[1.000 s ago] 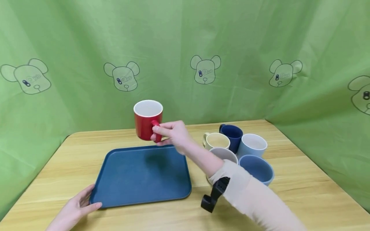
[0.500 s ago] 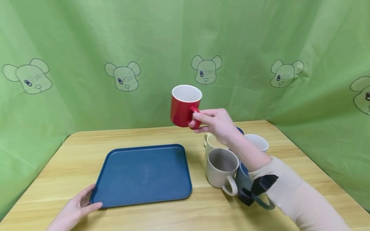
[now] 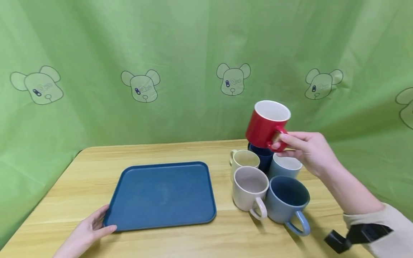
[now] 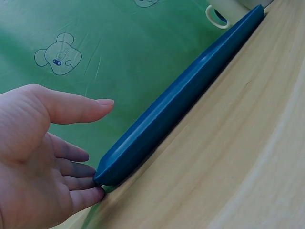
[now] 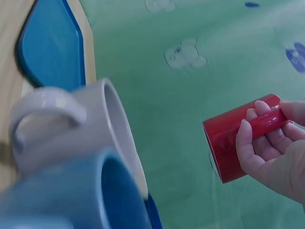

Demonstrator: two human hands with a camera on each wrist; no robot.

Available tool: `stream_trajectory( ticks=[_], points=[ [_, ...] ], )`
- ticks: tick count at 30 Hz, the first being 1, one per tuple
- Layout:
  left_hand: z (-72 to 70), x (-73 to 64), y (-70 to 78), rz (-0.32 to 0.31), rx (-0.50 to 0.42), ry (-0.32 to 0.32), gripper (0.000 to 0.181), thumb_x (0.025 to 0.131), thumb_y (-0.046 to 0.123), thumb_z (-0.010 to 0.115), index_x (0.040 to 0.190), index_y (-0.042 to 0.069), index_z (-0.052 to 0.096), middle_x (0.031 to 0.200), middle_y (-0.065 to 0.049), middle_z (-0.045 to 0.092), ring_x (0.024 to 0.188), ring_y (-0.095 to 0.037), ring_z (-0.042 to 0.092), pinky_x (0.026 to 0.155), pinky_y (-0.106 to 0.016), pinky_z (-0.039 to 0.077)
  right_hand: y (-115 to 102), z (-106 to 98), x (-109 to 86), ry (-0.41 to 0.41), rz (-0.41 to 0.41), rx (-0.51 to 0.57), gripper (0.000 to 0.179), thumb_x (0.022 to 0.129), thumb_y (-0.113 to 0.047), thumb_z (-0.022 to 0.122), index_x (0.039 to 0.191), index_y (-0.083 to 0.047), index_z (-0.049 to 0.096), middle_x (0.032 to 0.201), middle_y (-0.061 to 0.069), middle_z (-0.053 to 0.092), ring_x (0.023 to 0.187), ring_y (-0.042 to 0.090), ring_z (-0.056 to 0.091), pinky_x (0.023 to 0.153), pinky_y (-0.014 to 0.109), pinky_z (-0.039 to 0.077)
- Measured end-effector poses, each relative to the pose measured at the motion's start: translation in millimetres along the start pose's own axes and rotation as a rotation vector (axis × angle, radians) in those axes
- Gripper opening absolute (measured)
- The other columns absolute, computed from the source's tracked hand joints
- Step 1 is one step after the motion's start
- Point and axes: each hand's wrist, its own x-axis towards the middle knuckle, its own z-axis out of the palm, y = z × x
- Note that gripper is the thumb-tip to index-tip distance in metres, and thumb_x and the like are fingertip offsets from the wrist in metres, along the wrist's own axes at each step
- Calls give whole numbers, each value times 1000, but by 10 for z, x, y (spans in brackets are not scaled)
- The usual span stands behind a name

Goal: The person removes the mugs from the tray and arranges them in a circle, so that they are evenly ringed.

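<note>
In the head view my right hand [image 3: 309, 148] grips the handle of a red mug [image 3: 259, 130] with a white inside. The mug is raised above the back of a group of mugs and tilted a little. The right wrist view shows fingers passed through the handle of the red mug [image 5: 226, 143], thumb on top. At the near left corner of a blue tray [image 3: 161, 197] is my left hand [image 3: 85, 231]. Its fairly straight fingers touch the corner of the tray [image 4: 162, 119] in the left wrist view, while the thumb stands apart above.
Clustered right of the tray are a pale grey mug [image 3: 242, 197], a grey-blue mug [image 3: 280, 206], a cream mug [image 3: 237, 168], a light blue mug [image 3: 275, 170] and a dark blue mug [image 3: 265, 163]. A green curtain [image 3: 180, 118] hangs behind the wooden table [image 3: 180, 242].
My right hand has carried the red mug from above the tray to the right, rising and then lowering somewhat, to over the other mugs. The left hand has stayed at the tray corner.
</note>
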Motion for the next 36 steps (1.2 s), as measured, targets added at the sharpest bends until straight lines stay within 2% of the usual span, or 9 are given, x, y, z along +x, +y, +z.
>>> stream_trajectory(
  ticks=[8, 14, 19, 23, 29, 32, 36],
  points=[
    [0, 23, -9, -29, 0, -3, 86, 89, 33, 62, 139, -18, 13, 142, -41, 11, 128, -51, 24, 101, -53, 34, 37, -526, -333, 8, -35, 59, 27, 95, 7, 43, 99, 5, 70, 85, 15, 70, 83, 24, 68, 73, 34, 56],
    [0, 32, -24, -32, 11, -10, 86, 89, 33, 61, 139, -18, 13, 142, -41, 11, 128, -51, 25, 101, -52, 34, 124, -794, -613, 89, -13, 42, 30, 95, 8, 41, 100, 4, 70, 87, 15, 70, 83, 24, 69, 72, 33, 56],
    [-7, 27, -18, -23, 25, -9, 85, 90, 33, 60, 139, -18, 13, 141, -41, 11, 127, -51, 26, 101, -52, 35, 201, -993, -834, 88, -21, 94, 35, 95, 11, 36, 101, 5, 69, 90, 17, 70, 83, 24, 69, 72, 33, 55],
    [-18, 25, -12, -31, 29, -9, 86, 90, 34, 60, 139, -18, 13, 142, -40, 11, 128, -51, 25, 101, -52, 35, 273, -1119, -964, 90, -55, 140, 38, 95, 14, 32, 102, 6, 68, 90, 19, 70, 83, 26, 69, 71, 35, 56],
    [-28, 29, 5, -41, 30, -15, 86, 90, 35, 60, 139, -18, 12, 142, -41, 10, 128, -51, 24, 102, -53, 34, 447, -1243, -1119, 36, -125, 180, 41, 94, 18, 26, 106, 10, 65, 93, 23, 68, 87, 28, 67, 73, 38, 55],
    [-23, 29, 14, -45, 40, -15, 87, 90, 35, 60, 139, -18, 12, 142, -41, 10, 128, -51, 24, 101, -52, 34, 544, -1262, -1191, 43, -122, 166, 42, 94, 18, 26, 107, 9, 65, 95, 22, 68, 88, 27, 67, 73, 37, 55],
    [-14, 23, 16, -47, 46, -16, 87, 90, 35, 60, 139, -18, 12, 142, -41, 10, 128, -51, 24, 101, -52, 34, 658, -1237, -1280, 89, -78, 133, 41, 95, 15, 29, 107, 5, 67, 95, 19, 69, 88, 24, 68, 73, 35, 55]
  ],
)
